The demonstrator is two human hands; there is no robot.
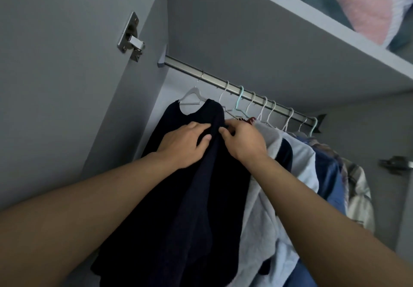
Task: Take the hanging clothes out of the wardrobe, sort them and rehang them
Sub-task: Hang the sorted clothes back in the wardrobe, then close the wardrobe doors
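Observation:
A dark navy sweater [196,197] hangs on a white hanger [194,94] at the left end of the metal rail [223,81]. My left hand [185,143] grips the fabric near its shoulder, thumb pressed into the cloth. My right hand [242,139] pinches the same sweater's right shoulder edge, just beside the left hand. To the right hang a light grey fleece [261,208], a pale blue top [306,166], a blue denim garment [328,175] and a plaid shirt [355,175], on several white and mint hangers.
The grey wardrobe door [55,108] with a metal hinge [131,38] stands open at the left. A shelf [312,40] overhead carries folded pink, teal and beige textiles [357,7]. Another hinge [395,163] shows on the right wall.

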